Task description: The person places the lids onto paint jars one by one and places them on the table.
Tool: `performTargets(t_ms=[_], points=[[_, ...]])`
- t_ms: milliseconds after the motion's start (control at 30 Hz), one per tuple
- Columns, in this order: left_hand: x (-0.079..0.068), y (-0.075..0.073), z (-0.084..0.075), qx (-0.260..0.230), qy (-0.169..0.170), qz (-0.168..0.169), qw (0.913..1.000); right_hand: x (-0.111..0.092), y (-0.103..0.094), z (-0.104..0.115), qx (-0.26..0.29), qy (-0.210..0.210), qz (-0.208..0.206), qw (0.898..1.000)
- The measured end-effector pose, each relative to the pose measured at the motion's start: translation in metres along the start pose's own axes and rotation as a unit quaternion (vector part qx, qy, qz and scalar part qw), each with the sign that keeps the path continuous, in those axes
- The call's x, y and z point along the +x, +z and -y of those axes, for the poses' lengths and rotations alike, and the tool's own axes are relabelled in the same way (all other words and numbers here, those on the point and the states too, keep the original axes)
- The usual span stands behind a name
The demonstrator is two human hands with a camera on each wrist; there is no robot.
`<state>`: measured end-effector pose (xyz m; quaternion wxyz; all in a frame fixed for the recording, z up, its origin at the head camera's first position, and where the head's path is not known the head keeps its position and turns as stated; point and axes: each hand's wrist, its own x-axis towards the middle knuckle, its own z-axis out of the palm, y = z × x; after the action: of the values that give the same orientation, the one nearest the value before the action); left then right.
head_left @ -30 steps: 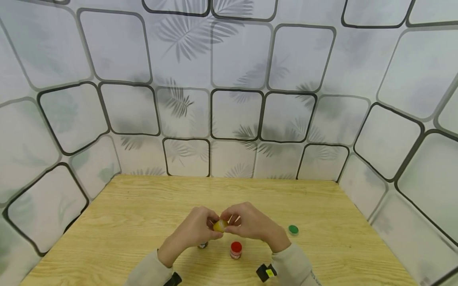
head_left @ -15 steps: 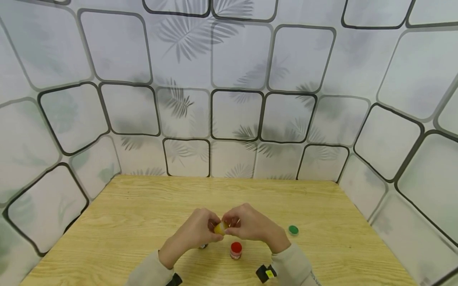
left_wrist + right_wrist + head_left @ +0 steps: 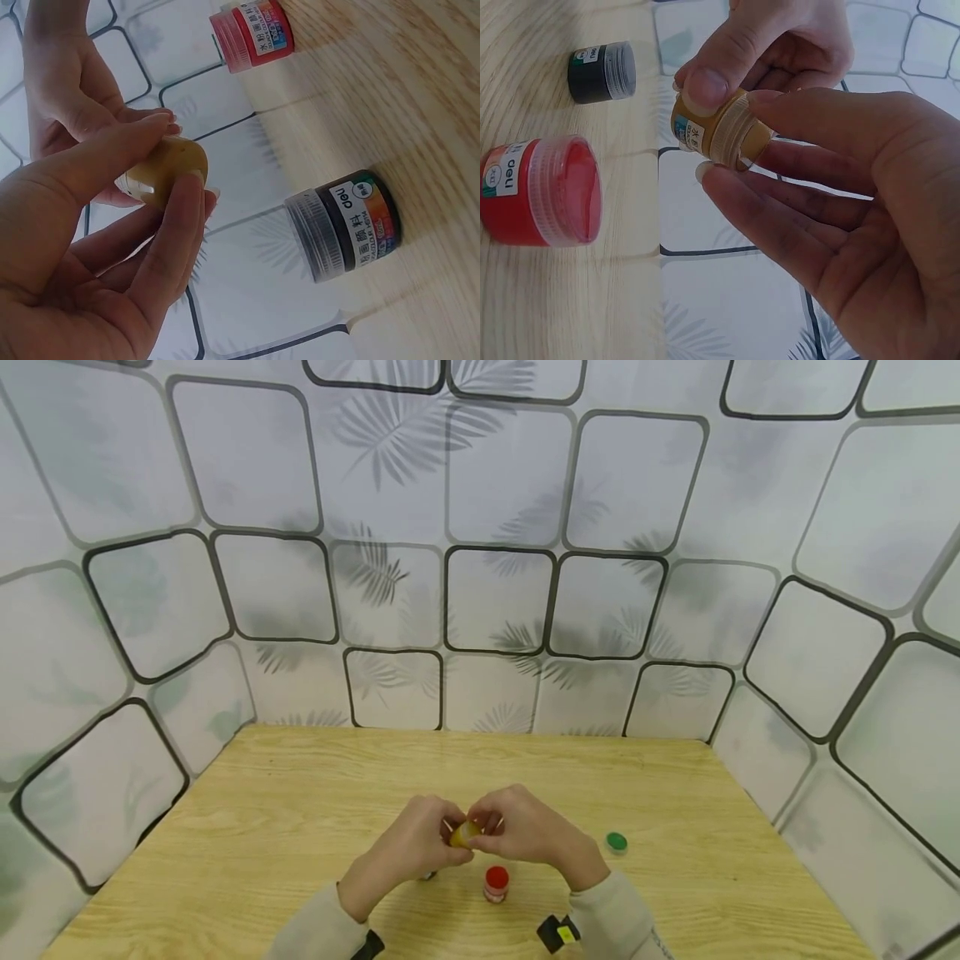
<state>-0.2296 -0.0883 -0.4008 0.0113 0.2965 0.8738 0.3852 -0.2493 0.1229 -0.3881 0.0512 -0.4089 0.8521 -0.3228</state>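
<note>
A small yellow paint jar (image 3: pixel 697 124) is held between my two hands above the table. My left hand (image 3: pixel 420 837) grips its body, with the thumb along one side and fingers on the other. Its clear ribbed lid (image 3: pixel 733 133) faces my right hand (image 3: pixel 528 827), whose thumb and fingers pinch the lid's edge. A red paint jar (image 3: pixel 496 883) with a lid on stands upright on the table just below the hands. The black paint jar (image 3: pixel 349 225), also lidded, stands nearby; the left hand hides most of it in the head view.
A round green-topped jar (image 3: pixel 617 842) sits on the wooden table (image 3: pixel 315 777) to the right of the right wrist. A patterned curtain (image 3: pixel 495 602) surrounds the table at the back and sides. A black wrist device (image 3: pixel 557 933) shows beside the right sleeve.
My right fingers have shifted around the lid and drawn closer together, while the left hand keeps its hold on the yellow jar. The other jars have stayed put.
</note>
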Motion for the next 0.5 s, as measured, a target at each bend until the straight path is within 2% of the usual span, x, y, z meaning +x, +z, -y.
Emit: performTargets(t_ms=[167, 333, 500], points=[[0.0, -0.009, 0.003, 0.026, 0.0, -0.009, 0.9996, -0.002, -0.003, -0.001, 0.007, 0.014, -0.007, 1.0], [-0.001, -0.025, 0.012, 0.057, -0.009, -0.048, 0.9971, -0.006, -0.01, -0.004, -0.005, 0.021, -0.016, 1.0], [0.0, -0.035, 0.027, 0.056, -0.051, -0.07, 0.9946, -0.008, -0.016, -0.006, -0.01, 0.021, -0.016, 1.0]])
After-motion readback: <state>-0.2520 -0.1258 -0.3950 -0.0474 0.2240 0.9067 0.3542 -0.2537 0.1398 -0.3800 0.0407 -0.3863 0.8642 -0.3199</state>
